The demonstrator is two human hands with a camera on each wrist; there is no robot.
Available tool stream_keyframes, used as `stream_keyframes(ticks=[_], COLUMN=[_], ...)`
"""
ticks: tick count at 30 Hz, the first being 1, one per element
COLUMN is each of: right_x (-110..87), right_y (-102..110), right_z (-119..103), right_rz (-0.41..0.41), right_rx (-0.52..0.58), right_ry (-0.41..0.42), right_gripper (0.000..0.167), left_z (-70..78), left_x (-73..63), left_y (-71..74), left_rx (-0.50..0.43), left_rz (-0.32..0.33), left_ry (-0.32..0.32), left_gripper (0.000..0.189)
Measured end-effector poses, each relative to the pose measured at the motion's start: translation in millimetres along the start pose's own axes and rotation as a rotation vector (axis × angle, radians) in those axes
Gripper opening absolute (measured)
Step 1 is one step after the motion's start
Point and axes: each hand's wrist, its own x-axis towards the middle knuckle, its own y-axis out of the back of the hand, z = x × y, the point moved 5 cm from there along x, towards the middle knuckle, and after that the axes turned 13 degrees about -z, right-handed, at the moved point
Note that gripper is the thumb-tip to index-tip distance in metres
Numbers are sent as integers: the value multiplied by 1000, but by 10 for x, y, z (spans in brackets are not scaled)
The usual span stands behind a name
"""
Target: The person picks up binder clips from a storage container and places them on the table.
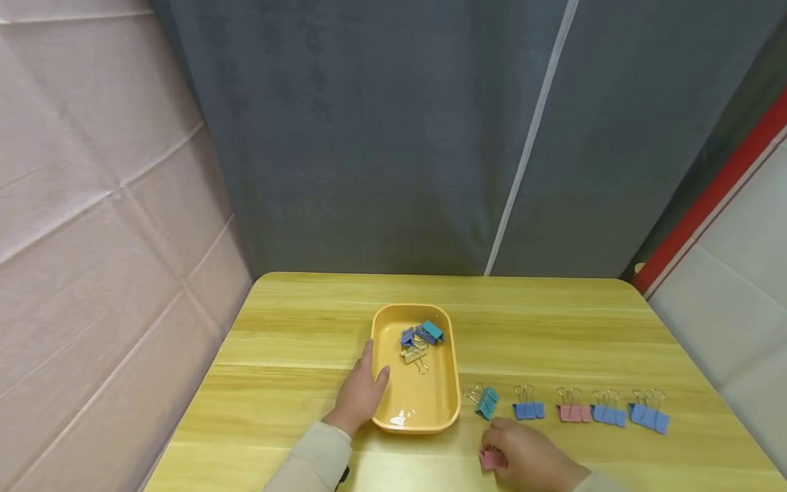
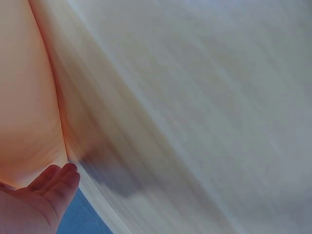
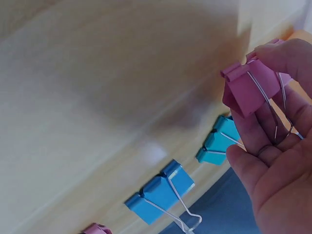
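Note:
A yellow tray stands on the table, with blue, teal and gold binder clips lying in its far half. My left hand holds the tray's left side, the thumb over the rim and the fingers along the outer wall. Between thumb and fingers, my right hand pinches a pink binder clip just above the table. Near that hand, a teal binder clip lies tilted beside the tray, with a blue binder clip to its right.
Farther right in the row lie a pink binder clip and two blue ones, handles toward the far side. The wooden table meets a dark curtain behind, a pale cloth wall at left and a white panel at right.

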Motion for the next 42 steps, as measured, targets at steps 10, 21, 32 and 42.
stream_keyframes(ticks=[10,21,32,42], right_x=[1,0,6,11], right_y=[-44,-100,-106,-123], right_z=[14,25,13,30], right_rz=[-6,12,-23,-26], right_rx=[-21,-47,-25,-36], right_ry=[5,29,14,24], right_gripper=[28,28,29,30], left_z=[0,-3,12,14], left_x=[-22,-29,-30,-36], left_y=[-4,0,-4,-5], left_rx=[-11,-3,1,5], left_rz=[-4,6,6,6], left_ry=[6,-2,4,-4], left_gripper=[69,69,68,68])
